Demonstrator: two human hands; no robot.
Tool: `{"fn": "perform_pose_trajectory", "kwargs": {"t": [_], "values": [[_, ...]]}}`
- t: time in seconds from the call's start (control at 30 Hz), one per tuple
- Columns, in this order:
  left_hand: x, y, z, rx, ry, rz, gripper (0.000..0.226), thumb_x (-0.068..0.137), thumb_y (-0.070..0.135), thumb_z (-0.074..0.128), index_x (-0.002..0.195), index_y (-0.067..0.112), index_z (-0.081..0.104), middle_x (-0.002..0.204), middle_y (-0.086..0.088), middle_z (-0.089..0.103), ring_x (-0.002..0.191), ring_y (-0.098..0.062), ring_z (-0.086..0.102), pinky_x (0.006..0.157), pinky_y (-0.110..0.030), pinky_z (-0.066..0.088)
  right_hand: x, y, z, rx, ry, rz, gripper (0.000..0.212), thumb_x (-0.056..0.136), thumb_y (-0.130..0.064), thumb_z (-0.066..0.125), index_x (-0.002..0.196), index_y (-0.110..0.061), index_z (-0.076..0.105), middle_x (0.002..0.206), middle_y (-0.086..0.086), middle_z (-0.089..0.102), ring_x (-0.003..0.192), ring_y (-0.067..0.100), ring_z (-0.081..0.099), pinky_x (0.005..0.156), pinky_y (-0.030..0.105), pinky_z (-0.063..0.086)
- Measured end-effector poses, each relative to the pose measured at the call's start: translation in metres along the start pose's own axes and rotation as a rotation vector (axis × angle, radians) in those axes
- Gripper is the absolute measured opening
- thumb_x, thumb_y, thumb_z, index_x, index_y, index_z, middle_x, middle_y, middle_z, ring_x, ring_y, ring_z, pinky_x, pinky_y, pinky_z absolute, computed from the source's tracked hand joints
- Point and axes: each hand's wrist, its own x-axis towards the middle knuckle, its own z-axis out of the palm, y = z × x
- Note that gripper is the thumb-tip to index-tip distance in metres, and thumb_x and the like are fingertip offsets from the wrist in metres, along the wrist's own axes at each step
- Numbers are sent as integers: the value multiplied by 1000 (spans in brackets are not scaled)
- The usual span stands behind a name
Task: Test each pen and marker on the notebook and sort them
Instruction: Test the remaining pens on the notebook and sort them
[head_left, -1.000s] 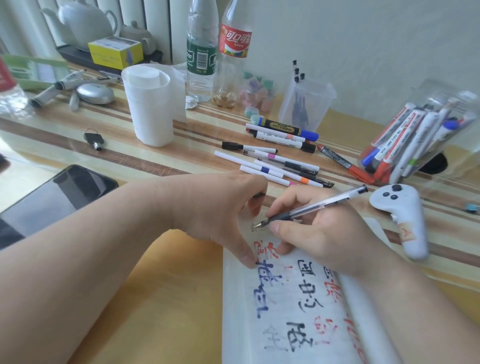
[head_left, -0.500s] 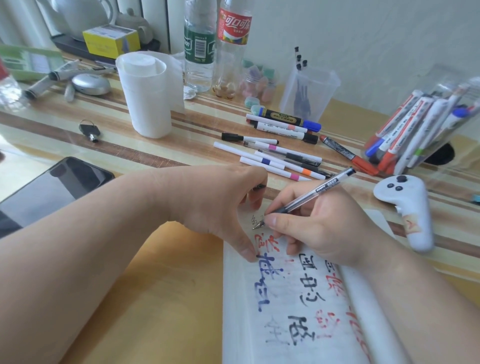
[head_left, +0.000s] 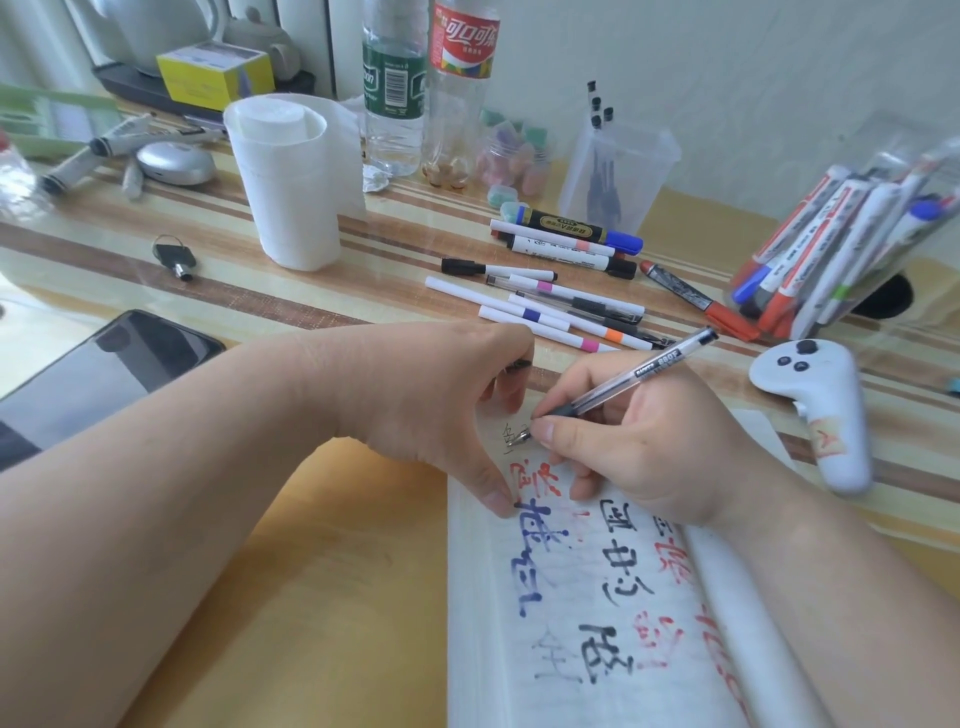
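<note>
Centrally, in the head view, the right hand (head_left: 649, 452) grips a clear gel pen (head_left: 647, 370) with its tip on the notebook (head_left: 483, 597) page, just above red, blue and black test marks. The left hand (head_left: 415, 395) presses its thumb on the page's left edge, and its curled fingers hold a small dark object (head_left: 518, 364). Loose pens (head_left: 550, 306) lie beyond on the table (head_left: 311, 597); further markers (head_left: 826, 244) stand at right.
</note>
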Motion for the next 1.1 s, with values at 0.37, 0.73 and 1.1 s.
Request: {"fn": "perform_pose_trajectory", "kwargs": {"t": [0.37,0.73,1.1], "values": [[-1,-1,0,4,10,11,70,52,67,88,91,35,40,96,17,51,81,-4,51,64,-21,42,1,0,2,-19,-37,-20,16,86,-8,76,76,-19,73,63,4,67,51,21,66,49,34,54],[-1,0,0,22,1,5,69,53,67,88,91,35,40,95,18,52,79,-3,51,61,-19,38,2,3,2,-9,12,-20,16,87,-9,76,75,-17,71,59,5,65,49,26,67,48,37,56],[-1,0,0,24,10,3,69,52,68,87,90,36,40,93,18,51,78,-3,50,60,-18,36,2,3,0,20,14,-14,17,87,-5,75,74,-17,72,62,9,67,50,27,66,48,37,55]]}}
